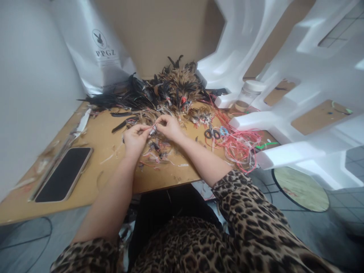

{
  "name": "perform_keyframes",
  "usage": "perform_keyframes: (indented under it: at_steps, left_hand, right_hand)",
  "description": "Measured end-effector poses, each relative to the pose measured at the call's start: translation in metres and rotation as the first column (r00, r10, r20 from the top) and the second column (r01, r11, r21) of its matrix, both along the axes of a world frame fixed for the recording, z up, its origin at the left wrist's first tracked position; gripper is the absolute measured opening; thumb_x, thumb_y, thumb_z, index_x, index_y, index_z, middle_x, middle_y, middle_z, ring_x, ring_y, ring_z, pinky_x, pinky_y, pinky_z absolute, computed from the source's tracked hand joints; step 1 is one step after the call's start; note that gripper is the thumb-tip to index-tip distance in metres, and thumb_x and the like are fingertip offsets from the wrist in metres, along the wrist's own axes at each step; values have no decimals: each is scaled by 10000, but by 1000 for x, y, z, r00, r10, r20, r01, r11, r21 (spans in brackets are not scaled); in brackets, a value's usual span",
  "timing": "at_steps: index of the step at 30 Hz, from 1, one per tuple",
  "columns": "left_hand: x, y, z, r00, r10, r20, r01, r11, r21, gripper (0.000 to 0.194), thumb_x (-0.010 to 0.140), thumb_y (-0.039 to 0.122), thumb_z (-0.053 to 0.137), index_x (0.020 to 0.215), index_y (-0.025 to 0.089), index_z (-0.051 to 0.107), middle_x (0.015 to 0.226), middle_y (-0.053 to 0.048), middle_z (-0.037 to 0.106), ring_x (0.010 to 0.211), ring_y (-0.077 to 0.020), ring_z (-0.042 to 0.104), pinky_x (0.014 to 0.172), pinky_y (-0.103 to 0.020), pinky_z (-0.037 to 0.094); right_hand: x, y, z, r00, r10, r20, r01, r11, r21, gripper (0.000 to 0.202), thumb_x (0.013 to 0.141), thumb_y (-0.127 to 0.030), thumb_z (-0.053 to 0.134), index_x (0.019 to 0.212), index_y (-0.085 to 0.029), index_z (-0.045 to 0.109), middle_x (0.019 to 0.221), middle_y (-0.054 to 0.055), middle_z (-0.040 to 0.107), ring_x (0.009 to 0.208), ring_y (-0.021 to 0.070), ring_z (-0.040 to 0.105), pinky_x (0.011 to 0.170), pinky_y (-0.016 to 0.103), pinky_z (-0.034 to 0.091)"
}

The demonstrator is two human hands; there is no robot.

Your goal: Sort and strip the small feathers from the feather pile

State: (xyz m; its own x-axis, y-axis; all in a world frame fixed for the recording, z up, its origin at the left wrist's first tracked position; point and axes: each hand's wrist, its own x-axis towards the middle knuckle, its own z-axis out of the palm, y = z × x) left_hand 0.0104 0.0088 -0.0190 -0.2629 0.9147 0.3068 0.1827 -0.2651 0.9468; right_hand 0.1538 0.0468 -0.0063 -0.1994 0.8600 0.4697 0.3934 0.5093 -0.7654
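My left hand (pixel 135 139) and my right hand (pixel 168 127) meet over the front half of the wooden table. Both are closed in a pinch around a small feather bundle (pixel 153 131) with a pale wrapped end and bits of pink string. Its finer details are too small to make out. Brownish feathers (pixel 145 116) lie just behind my fingers. Below my hands there is a scatter of dark feather scraps and pink string ends (pixel 159 149).
A heap of black and brown feathers (pixel 182 81) spans the back. Black-handled scissors (pixel 212 134) lie beside tangled pink string (pixel 241 146) on the right. A phone (pixel 65 174) rests at left. White foam pieces (pixel 284 113), a clear jar (pixel 250 93) and a silver bag (pixel 99 68) stand around.
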Motion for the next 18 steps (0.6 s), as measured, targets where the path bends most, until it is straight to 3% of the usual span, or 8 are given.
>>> perform_keyframes:
  at_steps: [7,18]
  left_hand:
    - [2,-2,3,999,-12,49,13,1000,-21,150,606,244,707,709,144,666,736,-44,684,573,-112,611,535,-223,511]
    - [-1,1,-3,992,-120,36,122,990,-71,163,618,243,688,695,131,600,571,-33,629,537,-135,629,533,-235,509]
  right_hand:
    - [1,2,-3,999,3,-40,-4,1000,-18,121,694,-225,535,730,-144,618,707,-12,606,652,91,498,656,213,381]
    - [7,6,-2,997,-71,20,70,997,38,89,692,-198,529,701,-156,606,744,7,609,728,118,519,709,237,390]
